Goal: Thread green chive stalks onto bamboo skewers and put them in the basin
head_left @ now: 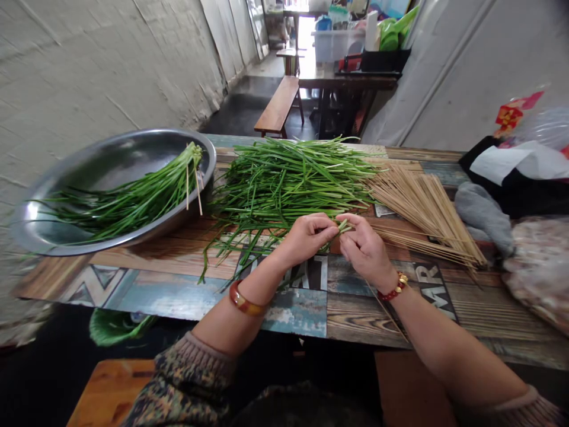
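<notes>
A small bunch of garlic chives (344, 226) is pinched in my left hand (306, 238), with the pale cut ends pointing right. My right hand (367, 248) is closed close against those ends, thumb and fingers pressed together. From under my right palm a thin bamboo skewer (391, 318) slants down toward the front edge; its upper end is hidden by the hand. Just beyond both hands lies a large heap of loose chives (293, 178). Many bamboo skewers (422, 213) are spread to the right of the heap.
At left, a metal basin (128, 139) holds chives threaded on two skewers (194, 188). Plastic bags (540, 267) and a black item with white paper (511, 163) sit at right. A green basket (113, 326) is below the table (178, 290); a bench (280, 104) stands beyond.
</notes>
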